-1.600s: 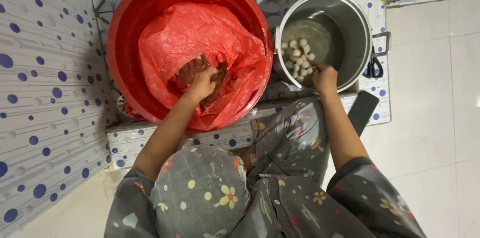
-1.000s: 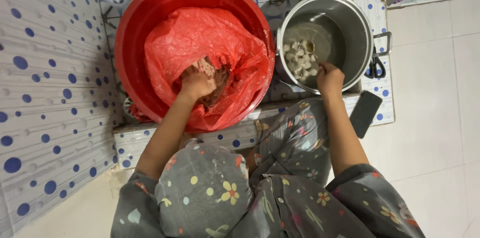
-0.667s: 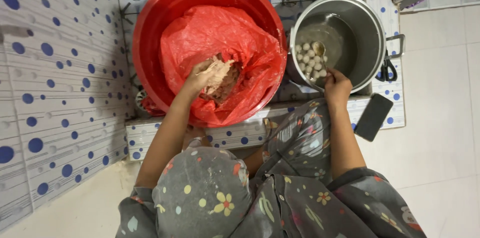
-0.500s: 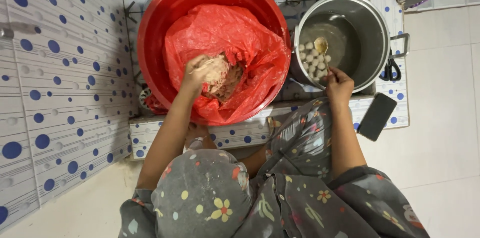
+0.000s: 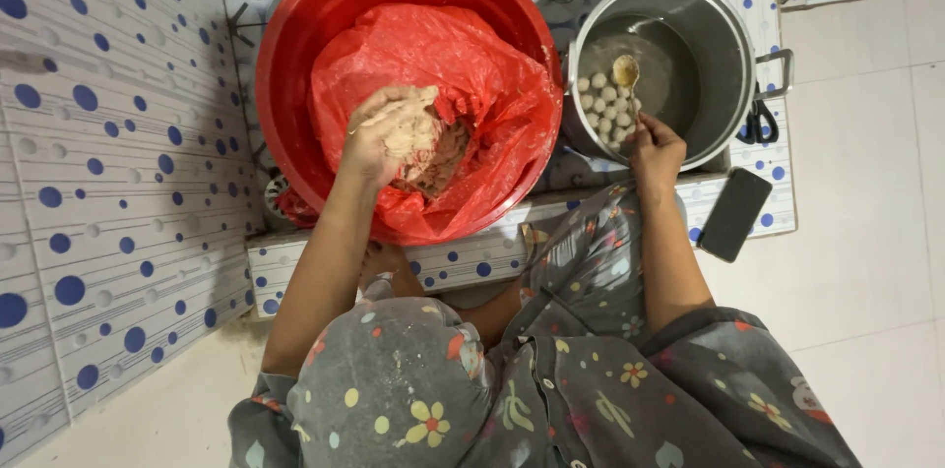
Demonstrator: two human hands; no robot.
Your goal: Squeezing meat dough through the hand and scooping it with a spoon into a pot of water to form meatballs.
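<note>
Paste in my left hand, spoon in my right.
My left hand (image 5: 379, 133) curls, fingers closed around pale beige paste (image 5: 413, 133) above the red plastic bag (image 5: 482, 94); my right hand (image 5: 657, 148) grips a metal spoon (image 5: 626, 72) inside the steel pot (image 5: 728, 45), over floating pale balls (image 5: 605, 104).

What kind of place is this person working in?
Probably a home kitchen or wash area, with the work done at floor level. Blue-dotted tiles cover the surfaces, a red basin lined with a plastic bag holds pale paste, and a metal pot of water holds small pale balls.

A low tiled ledge (image 5: 472, 261) carries a red basin (image 5: 295, 84), steel pot (image 5: 724, 45) and dark phone (image 5: 734, 214).
</note>
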